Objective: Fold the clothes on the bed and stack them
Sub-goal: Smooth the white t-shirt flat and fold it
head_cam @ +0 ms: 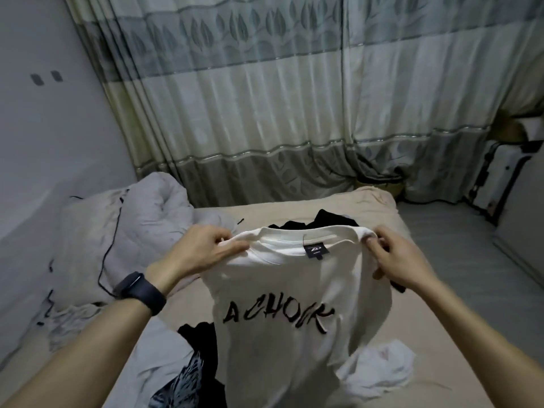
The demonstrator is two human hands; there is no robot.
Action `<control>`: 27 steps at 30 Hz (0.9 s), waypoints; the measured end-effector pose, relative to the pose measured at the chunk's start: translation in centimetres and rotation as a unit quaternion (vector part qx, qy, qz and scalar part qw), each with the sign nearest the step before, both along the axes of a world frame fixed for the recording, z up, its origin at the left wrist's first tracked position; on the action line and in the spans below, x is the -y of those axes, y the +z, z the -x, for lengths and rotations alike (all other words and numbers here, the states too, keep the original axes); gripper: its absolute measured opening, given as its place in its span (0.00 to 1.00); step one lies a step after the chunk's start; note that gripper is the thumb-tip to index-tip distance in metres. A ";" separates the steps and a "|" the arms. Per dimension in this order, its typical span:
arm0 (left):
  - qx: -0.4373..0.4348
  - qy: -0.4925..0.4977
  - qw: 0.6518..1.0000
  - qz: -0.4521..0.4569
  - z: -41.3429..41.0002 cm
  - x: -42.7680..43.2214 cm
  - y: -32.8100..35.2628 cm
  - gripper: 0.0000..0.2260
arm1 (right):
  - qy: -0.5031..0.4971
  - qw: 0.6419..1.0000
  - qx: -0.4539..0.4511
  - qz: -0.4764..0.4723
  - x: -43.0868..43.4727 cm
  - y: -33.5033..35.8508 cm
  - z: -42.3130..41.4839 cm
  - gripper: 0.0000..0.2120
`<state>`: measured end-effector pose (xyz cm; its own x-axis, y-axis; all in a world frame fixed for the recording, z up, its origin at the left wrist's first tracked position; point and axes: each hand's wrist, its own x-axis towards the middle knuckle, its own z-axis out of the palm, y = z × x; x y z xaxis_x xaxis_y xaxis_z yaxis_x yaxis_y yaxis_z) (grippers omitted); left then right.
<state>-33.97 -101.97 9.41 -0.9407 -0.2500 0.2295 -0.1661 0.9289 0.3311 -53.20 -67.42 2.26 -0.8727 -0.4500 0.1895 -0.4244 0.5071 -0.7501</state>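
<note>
- Across the far side of the room hangs a striped, leaf-patterned curtain point(265, 113), reaching down behind the bed.
- Beneath the arms lies the bed point(426, 304) with a beige sheet. A crumpled pale duvet point(132, 231) is heaped on its left side, against the wall.
- Above the middle of the bed a white T-shirt point(294, 290) with black lettering on its chest is held up by its two shoulders, its lower part dropping towards the sheet.
- Behind the shirt's collar a heap of black clothes point(332, 219) lies on the bed. A black printed garment point(200, 363) lies at the lower left, beside the shirt's hem, and a white garment point(379, 375) lies crumpled at the lower right.
- The left grip point(203, 248) is clamped on one shoulder of the shirt, thumb on the near side and fingers curled over the top edge.
- The right grip point(394, 257) pinches the other shoulder, its fingers curled round the fabric.
- A dark watch point(139, 293) sits on the left wrist.
- A small dark label point(315, 250) hangs inside the collar, between the two grips.
</note>
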 end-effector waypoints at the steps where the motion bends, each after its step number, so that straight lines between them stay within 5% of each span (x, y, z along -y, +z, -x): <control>1: 0.001 -0.017 1.000 0.000 -0.4 0.1 -0.1 0.27 | -0.026 1.000 -0.009 0.015 0.6 0.6 -0.1 0.11; 3: 0.041 -0.052 0.998 0.015 -1.7 0.3 -1.0 0.27 | -0.075 0.995 -0.069 0.003 1.3 1.3 -0.8 0.13; 6: 0.083 -0.045 0.996 0.005 -3.3 1.8 -2.5 0.08 | -0.100 0.983 -0.141 -0.066 1.1 1.5 -1.9 0.18; 11: -0.121 0.053 0.981 -0.145 -3.9 3.4 -3.4 0.06 | -0.133 0.965 -0.227 -0.010 0.6 1.6 -3.3 0.23; 14: -0.023 0.005 0.995 -0.099 -4.9 3.6 -5.2 0.02 | -0.133 0.974 -0.164 -0.081 -0.7 1.5 -3.7 0.27; 17: -0.056 0.029 0.986 -0.153 -5.8 4.3 -6.8 0.04 | -0.103 0.961 -0.068 -0.248 -1.8 -0.4 -5.3 0.33; 21: -0.102 0.045 0.978 -0.175 -6.0 3.7 -7.2 0.07 | -0.133 0.975 -0.099 -0.149 -1.3 -1.1 -7.7 0.32; 27: 0.015 0.002 0.950 -0.312 -9.6 4.4 -5.7 0.04 | -0.129 0.982 -0.080 -0.114 -2.9 -0.3 -9.5 0.15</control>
